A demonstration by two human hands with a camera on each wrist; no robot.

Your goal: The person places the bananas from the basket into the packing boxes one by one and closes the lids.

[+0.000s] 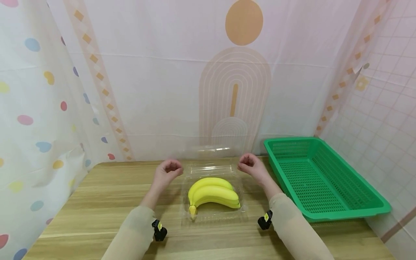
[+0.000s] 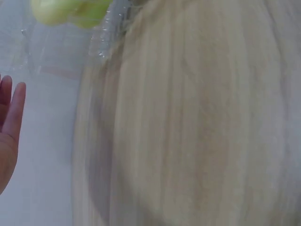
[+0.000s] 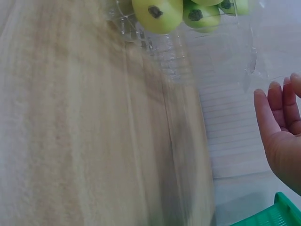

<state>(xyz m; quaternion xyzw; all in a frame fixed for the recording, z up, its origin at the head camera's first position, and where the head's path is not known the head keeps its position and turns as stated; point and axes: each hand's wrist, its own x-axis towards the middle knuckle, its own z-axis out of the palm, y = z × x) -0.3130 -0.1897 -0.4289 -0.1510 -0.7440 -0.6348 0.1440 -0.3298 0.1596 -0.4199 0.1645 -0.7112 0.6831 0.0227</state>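
A bunch of yellow bananas [image 1: 212, 192] lies in a clear plastic clamshell box [image 1: 242, 213] on the table, its stem toward the near left. The box's transparent lid [image 1: 222, 148] stands raised at the back. At the lid's left edge, my left hand [image 1: 167, 172] pinches with curled fingers and thumb. My right hand [image 1: 254, 168] pinches the opposite edge in the same way. In the right wrist view, the right fingertips [image 3: 259, 92] are right at the lid's corner, below the banana ends [image 3: 157, 14]. Only part of the left hand [image 2: 10, 129] shows in the left wrist view.
A green perforated plastic basket [image 1: 341, 216] stands to the right on the wooden table [image 1: 107, 202], close to my right forearm. Patterned curtains [image 1: 156, 90] hang behind the table and at both sides. A small black camera [image 1: 160, 232] sits on each wrist.
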